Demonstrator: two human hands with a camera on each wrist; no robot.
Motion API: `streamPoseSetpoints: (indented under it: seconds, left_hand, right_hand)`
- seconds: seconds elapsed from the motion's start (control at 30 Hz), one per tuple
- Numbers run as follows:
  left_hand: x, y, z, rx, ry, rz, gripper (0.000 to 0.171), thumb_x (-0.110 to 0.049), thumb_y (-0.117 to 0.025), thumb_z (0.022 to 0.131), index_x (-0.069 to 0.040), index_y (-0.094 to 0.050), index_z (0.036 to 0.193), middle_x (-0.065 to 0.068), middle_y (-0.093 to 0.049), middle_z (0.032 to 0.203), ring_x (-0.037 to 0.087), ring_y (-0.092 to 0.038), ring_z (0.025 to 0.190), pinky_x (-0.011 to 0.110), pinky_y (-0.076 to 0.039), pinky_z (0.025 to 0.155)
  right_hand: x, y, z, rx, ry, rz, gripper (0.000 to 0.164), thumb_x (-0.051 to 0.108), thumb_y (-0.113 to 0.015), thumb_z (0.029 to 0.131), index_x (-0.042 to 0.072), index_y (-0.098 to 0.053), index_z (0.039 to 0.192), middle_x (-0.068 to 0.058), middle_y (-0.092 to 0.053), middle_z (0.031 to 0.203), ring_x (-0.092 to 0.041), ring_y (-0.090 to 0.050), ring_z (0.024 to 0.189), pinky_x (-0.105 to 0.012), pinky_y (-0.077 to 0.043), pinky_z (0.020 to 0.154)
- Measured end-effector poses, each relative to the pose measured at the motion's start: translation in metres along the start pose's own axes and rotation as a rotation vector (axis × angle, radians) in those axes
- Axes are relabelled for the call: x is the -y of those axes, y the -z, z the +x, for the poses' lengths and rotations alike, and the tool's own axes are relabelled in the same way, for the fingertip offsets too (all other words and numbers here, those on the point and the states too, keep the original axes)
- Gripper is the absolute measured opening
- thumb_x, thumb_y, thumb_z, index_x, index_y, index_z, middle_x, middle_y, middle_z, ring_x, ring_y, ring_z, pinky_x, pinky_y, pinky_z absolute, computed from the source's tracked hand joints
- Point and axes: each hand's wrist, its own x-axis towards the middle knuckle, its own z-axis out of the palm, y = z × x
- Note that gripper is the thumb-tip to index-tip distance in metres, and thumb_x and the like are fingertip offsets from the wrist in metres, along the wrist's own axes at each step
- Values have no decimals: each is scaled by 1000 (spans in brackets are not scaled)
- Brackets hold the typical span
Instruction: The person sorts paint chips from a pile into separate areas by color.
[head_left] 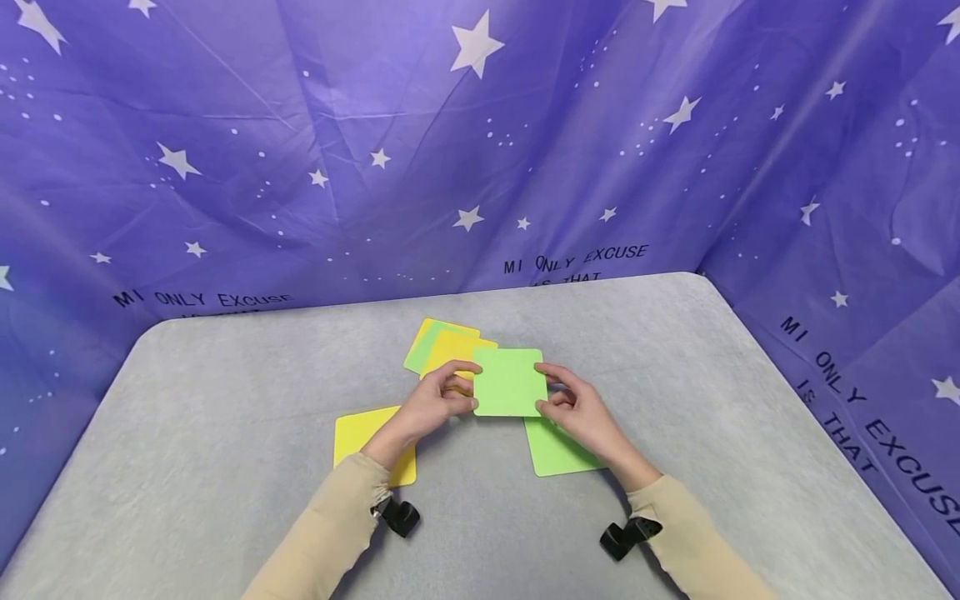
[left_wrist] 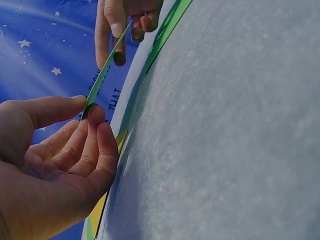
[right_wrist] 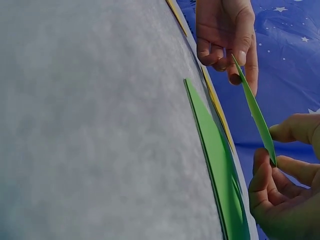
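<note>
A square green card with rounded corners is held up above the table between both hands. My left hand pinches its left edge between thumb and fingers; my right hand pinches the right edge the same way. Both wrist views show the thin card edge-on, raised off the surface. Below my right hand lies another green card, partly covered by that hand. Under my left wrist is a yellow card, also partly hidden. Behind the left hand, yellow and green cards overlap in a loose spread.
The grey table has rounded far corners. A purple cloth with white stars and black lettering hangs behind it and along the right side. Each wrist wears a black camera mount.
</note>
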Motion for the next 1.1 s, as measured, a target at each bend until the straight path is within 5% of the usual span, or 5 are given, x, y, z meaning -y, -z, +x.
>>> streamPoseSetpoints:
  seconds: [0.3, 0.63, 1.1]
  left_hand:
    - [1, -10, -1, 33, 6, -31, 47, 7, -63, 85, 4, -50, 130, 12, -60, 97, 14, -59, 81, 29, -50, 76]
    - [0, -21, -1, 50, 15, -44, 47, 6, -64, 85, 3, -50, 130, 19, -60, 99, 13, -60, 79, 27, -48, 74]
    - [0, -35, 0, 53, -7, 2, 44, 5, -67, 84, 4, -52, 126, 11, -63, 91, 11, -55, 74, 24, -40, 61]
  right_hand:
    - [-1, 10, -8, -4, 29, -97, 54, 0, -68, 86, -1, -49, 137, -22, -55, 117, -17, -57, 76, -25, -44, 64]
    - [-3, 21, -15, 4, 56, -219, 50, 4, -70, 85, 2, -55, 133, -6, -60, 79, -16, -52, 65, -25, -42, 57]
    - [-3, 32, -23, 10, 111, -302, 49, 4, -72, 84, -1, -57, 130, -9, -57, 91, -14, -50, 69, -25, -42, 59]
